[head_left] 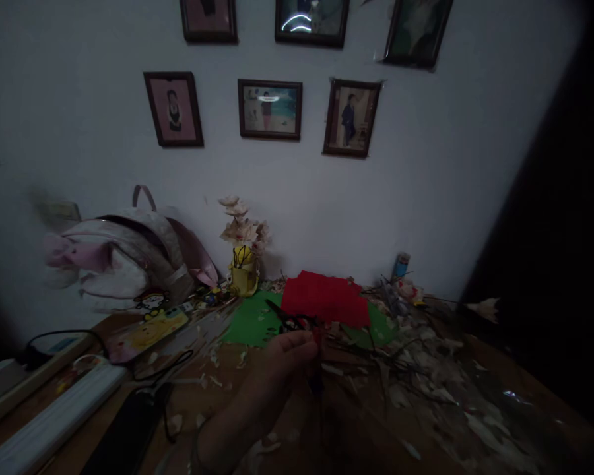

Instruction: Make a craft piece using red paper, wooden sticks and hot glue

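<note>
Pinching a small, dark-red piece [317, 339] in the left hand [283, 359], near black-bladed scissors [277, 308]; could drop it among pale, curled scraps [438, 373] through a loose grip. Cannot tell unseen right hand's fingers.

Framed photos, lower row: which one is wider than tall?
The middle frame. The left frame and the right frame are both taller than wide.

my one camera sits on my head and looks forward and a little down, over the tabletop [287, 429] to the wall [307, 218] I face. my left hand [282, 359] is closest, low near the middle; the backpack [129, 257] lies farther off to the left. the view is wide, cutting off the upper picture frames [311, 45].
</note>
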A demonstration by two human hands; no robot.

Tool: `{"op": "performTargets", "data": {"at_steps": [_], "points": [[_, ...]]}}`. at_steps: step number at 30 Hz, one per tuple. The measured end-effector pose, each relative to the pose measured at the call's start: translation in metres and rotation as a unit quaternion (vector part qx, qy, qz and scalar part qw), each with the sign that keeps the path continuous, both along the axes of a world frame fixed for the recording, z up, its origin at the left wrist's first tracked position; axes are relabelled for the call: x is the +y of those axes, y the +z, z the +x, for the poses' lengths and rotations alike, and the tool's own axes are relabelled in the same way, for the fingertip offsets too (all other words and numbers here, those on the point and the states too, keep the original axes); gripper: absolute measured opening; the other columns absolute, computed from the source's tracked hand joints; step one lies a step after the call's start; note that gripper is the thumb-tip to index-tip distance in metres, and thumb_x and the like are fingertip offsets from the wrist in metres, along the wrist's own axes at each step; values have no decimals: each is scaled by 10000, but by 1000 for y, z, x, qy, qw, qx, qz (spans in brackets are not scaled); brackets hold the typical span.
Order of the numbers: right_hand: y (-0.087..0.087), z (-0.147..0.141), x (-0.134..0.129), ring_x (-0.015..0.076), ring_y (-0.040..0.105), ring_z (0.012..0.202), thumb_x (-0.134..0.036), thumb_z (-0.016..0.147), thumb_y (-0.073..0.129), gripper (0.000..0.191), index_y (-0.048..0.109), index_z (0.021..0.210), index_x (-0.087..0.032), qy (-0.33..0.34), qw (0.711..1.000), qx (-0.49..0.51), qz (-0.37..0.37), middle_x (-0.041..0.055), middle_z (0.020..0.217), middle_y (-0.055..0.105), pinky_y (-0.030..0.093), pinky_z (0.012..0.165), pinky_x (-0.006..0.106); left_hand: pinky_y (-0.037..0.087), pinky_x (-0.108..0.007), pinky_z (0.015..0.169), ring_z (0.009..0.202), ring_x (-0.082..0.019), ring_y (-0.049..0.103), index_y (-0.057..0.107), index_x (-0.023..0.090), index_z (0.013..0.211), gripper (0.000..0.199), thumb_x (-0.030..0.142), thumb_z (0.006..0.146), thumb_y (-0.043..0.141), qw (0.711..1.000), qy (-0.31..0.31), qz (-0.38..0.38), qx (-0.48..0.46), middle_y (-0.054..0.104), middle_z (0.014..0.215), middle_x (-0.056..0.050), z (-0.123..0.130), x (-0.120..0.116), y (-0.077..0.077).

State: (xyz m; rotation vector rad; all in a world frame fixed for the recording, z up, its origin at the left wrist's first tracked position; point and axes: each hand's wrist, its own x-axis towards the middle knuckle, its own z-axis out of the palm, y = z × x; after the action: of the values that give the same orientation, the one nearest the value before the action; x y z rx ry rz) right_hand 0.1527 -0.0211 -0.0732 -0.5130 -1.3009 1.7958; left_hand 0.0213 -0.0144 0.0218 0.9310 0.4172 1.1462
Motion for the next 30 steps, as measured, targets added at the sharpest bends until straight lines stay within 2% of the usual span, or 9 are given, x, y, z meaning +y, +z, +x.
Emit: {"op": "performTargets", "data": {"at_steps": [4,9,15,22,30], "points": [[2,-1,-1,148,595,827,-305,871,517,267,540,1080,-141,-9,1000,1,-1,55,1021,587,520,695,325,372,-208,611,597,-106,493,687,124,700,191,299,646,740,999,34,-8,29,610,644,-20,-1,2,-2],[2,0,-2,141,596,804,-302,872,518,254,544,1068,-142,-23,1000,-4,-6,51,999,592,522,675,311,351,-231,627,601,-120,474,687,128,696,203,314,636,741,997,50,0,58,594,634,-15,-1,3,3],[3,-1,-2,133,596,785,-300,873,516,242,551,1050,-139,-48,999,-10,-10,46,981,595,521,662,299,320,-233,621,572,-113,413,637,145,621,198,325,671,702,987,102,44,119,494,562,24,-2,3,5],[3,0,-2,96,587,669,-304,878,510,218,564,993,-126,-64,998,-14,-6,21,871,606,511,572,242,296,-219,562,596,-118,408,627,139,602,279,406,638,701,971,142,71,180,504,602,10,-4,10,1],[5,0,-4,124,597,760,-307,876,510,239,555,1038,-137,-81,997,-14,4,42,958,601,521,647,289,308,-205,557,599,-110,402,622,136,636,262,389,678,676,962,172,88,192,494,609,13,-4,10,1]]}}
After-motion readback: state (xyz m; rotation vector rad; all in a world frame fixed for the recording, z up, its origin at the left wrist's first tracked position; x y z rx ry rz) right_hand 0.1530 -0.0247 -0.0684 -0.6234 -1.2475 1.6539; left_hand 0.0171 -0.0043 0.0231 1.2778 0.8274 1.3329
